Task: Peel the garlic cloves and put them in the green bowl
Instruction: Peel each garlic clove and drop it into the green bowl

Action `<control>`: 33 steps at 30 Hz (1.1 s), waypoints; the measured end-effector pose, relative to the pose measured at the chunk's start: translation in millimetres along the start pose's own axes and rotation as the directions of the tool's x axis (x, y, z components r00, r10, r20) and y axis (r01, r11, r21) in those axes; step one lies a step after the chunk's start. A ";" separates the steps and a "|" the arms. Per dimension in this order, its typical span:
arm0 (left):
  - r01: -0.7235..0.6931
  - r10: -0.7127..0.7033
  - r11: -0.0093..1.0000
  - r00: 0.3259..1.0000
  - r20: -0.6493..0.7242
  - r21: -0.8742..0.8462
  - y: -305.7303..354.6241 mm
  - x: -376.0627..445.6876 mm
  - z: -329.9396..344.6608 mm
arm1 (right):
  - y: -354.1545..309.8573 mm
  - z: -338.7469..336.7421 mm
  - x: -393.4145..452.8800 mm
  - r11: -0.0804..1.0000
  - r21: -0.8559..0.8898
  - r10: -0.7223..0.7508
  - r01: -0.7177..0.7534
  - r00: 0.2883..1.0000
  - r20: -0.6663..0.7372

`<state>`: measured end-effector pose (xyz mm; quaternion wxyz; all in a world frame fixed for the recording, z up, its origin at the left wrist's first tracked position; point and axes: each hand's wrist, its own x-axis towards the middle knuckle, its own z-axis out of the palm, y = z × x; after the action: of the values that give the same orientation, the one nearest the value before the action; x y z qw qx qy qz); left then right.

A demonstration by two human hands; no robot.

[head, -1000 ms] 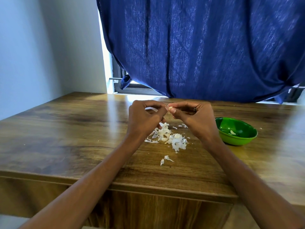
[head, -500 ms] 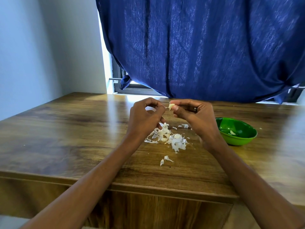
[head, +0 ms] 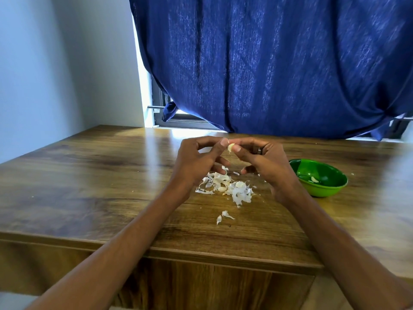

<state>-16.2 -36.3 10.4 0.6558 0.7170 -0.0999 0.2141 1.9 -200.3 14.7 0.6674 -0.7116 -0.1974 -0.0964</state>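
A small pale garlic clove [head: 230,147] is held up above the table, pinched between the fingertips of both hands. My left hand [head: 196,162] pinches it from the left with thumb and forefinger. My right hand [head: 266,163], with a ring on one finger, pinches it from the right. Below the hands lies a heap of white garlic skins and cloves [head: 228,186] on the wood. The green bowl [head: 321,189] stands to the right of my right hand and holds a peeled clove [head: 314,179].
The wooden table [head: 89,186] has its front edge close to me. Two loose bits of skin [head: 223,217] lie nearer that edge. A blue curtain [head: 268,63] hangs behind the table, and a white wall stands on the left.
My fingertips have shifted on the clove, with the left thumb now up against it. Both hands stay above the heap, and the bowl has not moved.
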 end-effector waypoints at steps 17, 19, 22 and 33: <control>0.053 -0.051 0.997 0.998 0.041 -0.049 0.8 -0.6 -0.7 | -3.9 1.2 -0.3 0.989 0.091 0.114 -0.113 0.993 -0.010; 0.045 -0.044 0.998 0.998 0.034 -0.031 -1.0 0.0 -0.8 | -4.7 0.5 0.0 0.981 0.140 0.137 -0.134 0.990 -0.014; 0.025 -0.025 1.000 1.000 0.008 -0.001 -2.9 0.1 -0.7 | -5.3 -0.3 -0.6 0.977 0.155 0.147 -0.145 0.989 -0.003; -0.035 0.034 0.999 0.999 0.006 0.023 0.9 -2.8 -0.8 | -4.6 0.2 -0.8 0.990 0.064 0.122 -0.123 0.992 0.021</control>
<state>-19.2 -36.0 10.0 0.6433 0.7234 -0.1117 0.2243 -0.7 -200.1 18.6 0.6930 -0.7011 -0.1622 -0.0427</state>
